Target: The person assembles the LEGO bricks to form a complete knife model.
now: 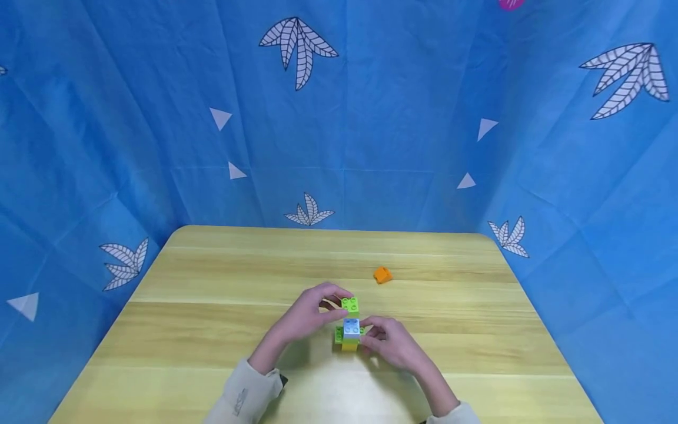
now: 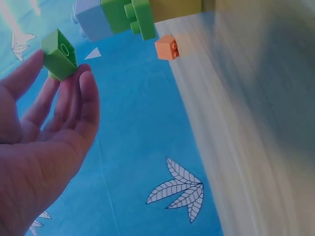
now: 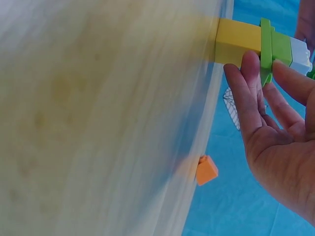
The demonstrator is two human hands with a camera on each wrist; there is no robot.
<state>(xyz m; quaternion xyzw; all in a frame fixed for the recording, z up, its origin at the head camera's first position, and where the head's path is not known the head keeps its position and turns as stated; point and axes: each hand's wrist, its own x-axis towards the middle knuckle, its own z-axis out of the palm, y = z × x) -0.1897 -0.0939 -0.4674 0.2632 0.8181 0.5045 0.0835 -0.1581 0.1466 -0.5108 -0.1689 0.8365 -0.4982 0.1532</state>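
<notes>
My left hand (image 1: 306, 314) pinches a lime-green brick (image 2: 58, 55) between thumb and fingertips. In the left wrist view, this brick hangs apart from the stack, its hollow underside partly showing. The stack stands upright on the table: yellow (image 3: 237, 40) at the bottom, then a wider flat green piece (image 3: 266, 49), a green brick (image 3: 281, 47), and a light blue brick (image 1: 352, 328) on top with bare studs. My right hand (image 1: 396, 344) holds the stack from the right side, its thumb against the green brick and its fingers by the flat green piece and the yellow part.
An orange brick (image 1: 382, 275) with a sloped look lies on the wooden table (image 1: 212, 330), beyond the hands and a little to the right. Behind the table's far edge hangs a blue cloth (image 1: 371, 118) with white leaf prints.
</notes>
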